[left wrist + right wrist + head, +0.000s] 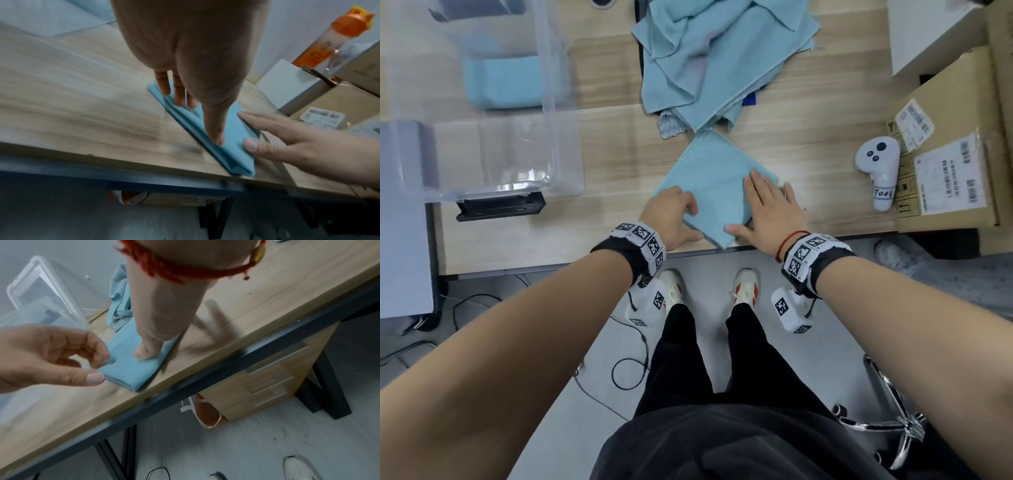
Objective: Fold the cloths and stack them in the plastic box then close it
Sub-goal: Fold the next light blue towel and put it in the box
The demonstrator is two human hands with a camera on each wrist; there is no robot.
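A light-blue folded cloth [709,181] lies near the front edge of the wooden table [619,144]. My left hand [674,210] has curled fingers on the cloth's left edge and its thumb at the near edge, and pinches it [109,361]. My right hand [770,205] lies flat with straight fingers and presses the cloth's right side [141,352]. A pile of unfolded blue cloths [715,58] sits behind. The clear plastic box [558,113] stands at the left with a folded cloth [503,82] inside.
At the right are a white controller [876,171], a labelled cardboard box [945,157] and a white box [928,31]. A black device [500,205] lies in front of the plastic box. An orange-capped bottle [333,35] stands on the cartons.
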